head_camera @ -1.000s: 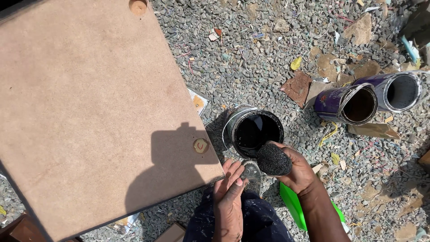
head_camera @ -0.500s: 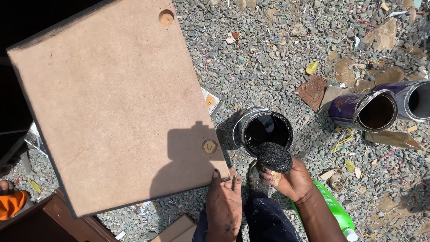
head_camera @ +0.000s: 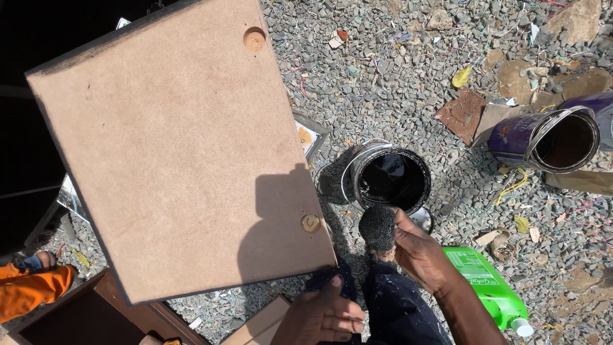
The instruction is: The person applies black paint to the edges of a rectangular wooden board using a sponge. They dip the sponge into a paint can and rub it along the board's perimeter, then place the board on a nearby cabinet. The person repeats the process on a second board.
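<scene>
Since the earlier frame the fibreboard panel (head_camera: 179,147) has tilted further, its lower right corner now just above the left hand (head_camera: 322,313), and the dark sponge (head_camera: 378,227) has drawn slightly back from the tin. The right hand (head_camera: 421,252) has its fingers closed round the sponge, just at six o'clock of the open tin of black liquid (head_camera: 391,179). The left hand's fingers curl loosely — whether they grip the panel cannot be told. At three o'clock lies a purple tin (head_camera: 549,137) on its side; at five o'clock, a green bottle (head_camera: 488,284). Gravel (head_camera: 396,83) lies all round — the panel hides the ground at nine o'clock.
</scene>
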